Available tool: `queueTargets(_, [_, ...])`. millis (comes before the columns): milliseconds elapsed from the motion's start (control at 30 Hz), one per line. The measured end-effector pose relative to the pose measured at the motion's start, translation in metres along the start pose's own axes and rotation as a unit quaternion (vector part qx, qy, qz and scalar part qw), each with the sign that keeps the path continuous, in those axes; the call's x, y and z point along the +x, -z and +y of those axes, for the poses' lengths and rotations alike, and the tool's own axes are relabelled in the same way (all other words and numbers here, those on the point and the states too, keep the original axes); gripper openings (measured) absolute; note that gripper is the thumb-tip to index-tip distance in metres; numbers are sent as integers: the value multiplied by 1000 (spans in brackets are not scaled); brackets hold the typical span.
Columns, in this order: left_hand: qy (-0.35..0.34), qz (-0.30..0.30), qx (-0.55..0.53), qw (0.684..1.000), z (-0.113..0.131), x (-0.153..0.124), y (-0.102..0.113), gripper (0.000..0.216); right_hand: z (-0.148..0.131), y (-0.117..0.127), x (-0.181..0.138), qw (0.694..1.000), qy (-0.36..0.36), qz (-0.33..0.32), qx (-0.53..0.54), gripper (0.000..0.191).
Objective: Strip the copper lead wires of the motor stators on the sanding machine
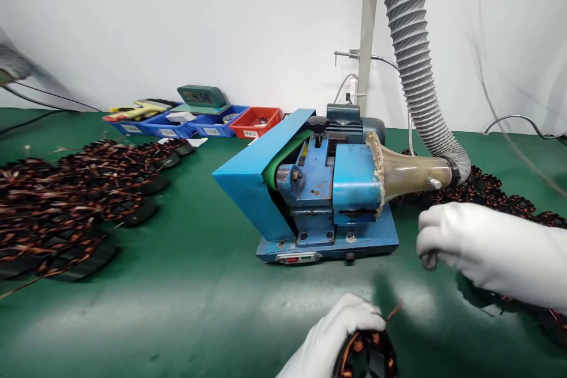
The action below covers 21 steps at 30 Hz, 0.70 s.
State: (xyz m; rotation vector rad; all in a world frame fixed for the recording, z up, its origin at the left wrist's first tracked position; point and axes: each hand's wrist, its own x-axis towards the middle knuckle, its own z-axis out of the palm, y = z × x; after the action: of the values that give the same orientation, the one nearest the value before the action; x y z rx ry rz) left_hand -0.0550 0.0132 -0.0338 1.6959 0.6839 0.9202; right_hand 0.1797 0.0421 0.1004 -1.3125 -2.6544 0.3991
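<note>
My left hand (341,331), in a white glove, is closed around a motor stator (370,354) at the bottom of the view. The stator is a black ring with copper windings, and a copper wire end sticks up from it. My right hand (456,239), also gloved in white, is raised to the right of the blue belt machine (354,183). Its fingers are curled together, with a dark spot at the tips; whether they pinch anything is not clear. The stator and my right hand are apart.
Many stators (128,207) lie in a heap at the left, and more stators (518,204) lie at the right behind and under my right arm. A grey hose (410,41) rises from the machine's nozzle. Blue bins (170,129), a red bin (254,121) and a clock (201,96) stand at the back.
</note>
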Motion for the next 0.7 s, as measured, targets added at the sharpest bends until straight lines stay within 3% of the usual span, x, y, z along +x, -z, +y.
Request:
queueTargets(67, [-35,13,8,999,0,1,3,53,-2,-8,-3,988,-59,109,93,22])
queueTargets(167, [-73,181,12,981,-6,10,-9,63,-17,-53,3,924,-159,233,259,17])
queueTargets(200, [-75,245,12,967,-10,15,-15,64,-23,-73,9,897,-181,248,318,14])
queueTargets(267, [-61,316,7,947,-20,27,-26,62,-33,-109,23,843,-197,277,417,23])
queueTargets(367, [6,366,-41,930,-32,43,-31,45,-38,-139,48,816,-211,340,418,27])
queueTargets(467, [50,384,-79,919,-33,57,-26,40,-35,-137,65,807,-242,361,399,24])
queueTargets(567, [41,368,-81,925,-25,70,-21,48,-31,-126,72,801,-278,368,383,25])
queueTargets(700, [51,374,-88,922,-9,84,-19,43,-29,-116,76,806,-292,340,387,26])
